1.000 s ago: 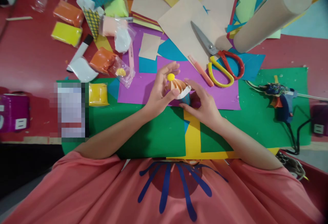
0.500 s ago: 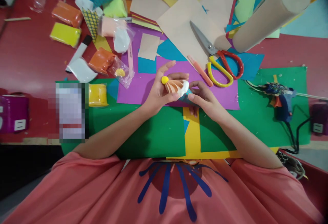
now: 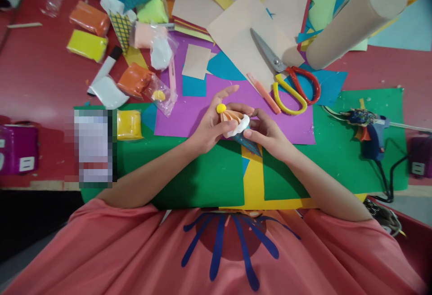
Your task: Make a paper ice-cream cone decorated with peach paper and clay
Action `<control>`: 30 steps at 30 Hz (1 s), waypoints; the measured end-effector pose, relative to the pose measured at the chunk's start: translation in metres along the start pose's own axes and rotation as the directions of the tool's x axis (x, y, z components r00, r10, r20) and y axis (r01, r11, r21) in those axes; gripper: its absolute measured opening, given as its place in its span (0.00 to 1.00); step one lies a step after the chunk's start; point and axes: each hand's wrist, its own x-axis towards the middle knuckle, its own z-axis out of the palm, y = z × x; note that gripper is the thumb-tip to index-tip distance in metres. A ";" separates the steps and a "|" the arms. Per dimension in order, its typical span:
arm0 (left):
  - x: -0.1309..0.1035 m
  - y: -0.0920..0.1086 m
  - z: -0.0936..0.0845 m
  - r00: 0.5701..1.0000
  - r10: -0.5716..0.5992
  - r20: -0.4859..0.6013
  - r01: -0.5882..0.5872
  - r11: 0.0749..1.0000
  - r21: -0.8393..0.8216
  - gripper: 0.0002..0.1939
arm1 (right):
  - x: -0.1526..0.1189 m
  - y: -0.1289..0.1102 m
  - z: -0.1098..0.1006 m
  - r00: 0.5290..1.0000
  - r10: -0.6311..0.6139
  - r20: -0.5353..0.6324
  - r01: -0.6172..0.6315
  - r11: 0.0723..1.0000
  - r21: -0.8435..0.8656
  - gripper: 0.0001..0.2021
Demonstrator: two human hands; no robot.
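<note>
Between my two hands is a paper ice cream cone [image 3: 249,144], blue with a dark grid and its tip pointing down to the right. Its top is a peach swirl with a white wavy rim and a yellow ball at the upper left end. My left hand [image 3: 213,126] grips the swirl, thumb on the near side and fingers curled behind. My right hand [image 3: 270,134] holds the cone just below the white rim, its thumb pressed there and the other fingers partly hidden. Purple and green sheets lie underneath.
Scissors [image 3: 277,63] lie open beyond my right hand, beside a peach marker [image 3: 264,93]. A glue gun [image 3: 373,135] rests at right, a thick roll [image 3: 354,20] behind it. Clay packets [image 3: 135,80] and more cones [image 3: 118,20] crowd the left; a blurred rectangle [image 3: 94,146] is nearer.
The ice cream cone has turned, so its pointed tip now shows below my right hand. My right fingers have drawn up from beneath it, and the yellow ball has shifted slightly right.
</note>
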 end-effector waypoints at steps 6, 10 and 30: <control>0.000 -0.001 -0.001 1.000 -0.007 0.015 0.006 1.000 0.029 0.39 | -0.001 -0.002 -0.003 0.999 0.012 0.029 -0.012 1.000 -0.025 0.23; -0.002 -0.002 0.000 0.997 0.003 0.077 -0.011 0.994 0.106 0.39 | -0.002 -0.002 -0.003 1.000 0.024 0.020 -0.023 0.999 -0.030 0.20; -0.003 -0.011 -0.002 0.986 0.145 0.079 -0.158 0.968 0.193 0.28 | 0.002 0.010 -0.003 0.999 -0.013 0.031 0.014 1.000 -0.018 0.20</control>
